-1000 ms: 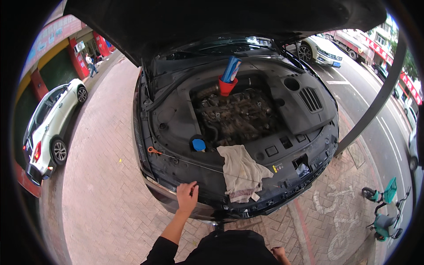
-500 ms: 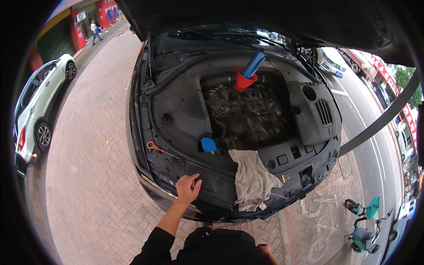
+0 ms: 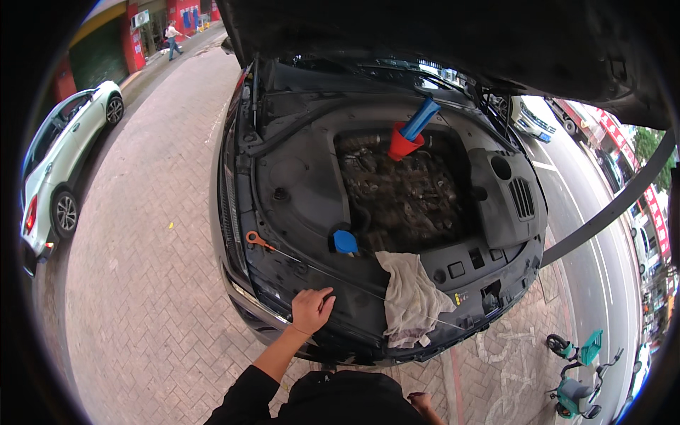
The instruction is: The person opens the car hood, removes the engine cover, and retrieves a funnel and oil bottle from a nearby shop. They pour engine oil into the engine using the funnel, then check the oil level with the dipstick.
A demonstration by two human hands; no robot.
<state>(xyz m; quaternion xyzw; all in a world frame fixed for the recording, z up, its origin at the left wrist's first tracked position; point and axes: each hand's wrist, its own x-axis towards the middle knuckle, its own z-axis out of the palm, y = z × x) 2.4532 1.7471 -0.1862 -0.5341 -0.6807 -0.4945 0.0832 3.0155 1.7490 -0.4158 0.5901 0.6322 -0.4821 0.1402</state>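
Note:
My left hand [image 3: 312,310] rests at the front edge of the raised-hood car, fingers loosely bent, index finger and thumb apart, holding nothing. Behind it lies a dipstick [image 3: 256,239] with an orange loop handle, its thin rod running right beneath a grey-beige rag [image 3: 414,297] draped on the front panel. My right hand [image 3: 421,402] hangs low beside my body, away from the car; its fingers are too small to read. A red funnel [image 3: 404,144] stands in the engine bay, with a blue bottle [image 3: 422,117] tipped into it. A blue cap [image 3: 346,241] sits nearer me.
The uncovered engine [image 3: 404,191] fills the bay's middle. The black hood [image 3: 425,42] hangs overhead. A white car [image 3: 67,156] is parked at left on brick paving [image 3: 142,283]. A green scooter [image 3: 577,389] stands at right, and a person [image 3: 172,40] walks far left.
The view has shifted, so the car sits slightly lower and further right. My left hand stays near the front edge, its index finger now straighter. Bottle and funnel remain in place.

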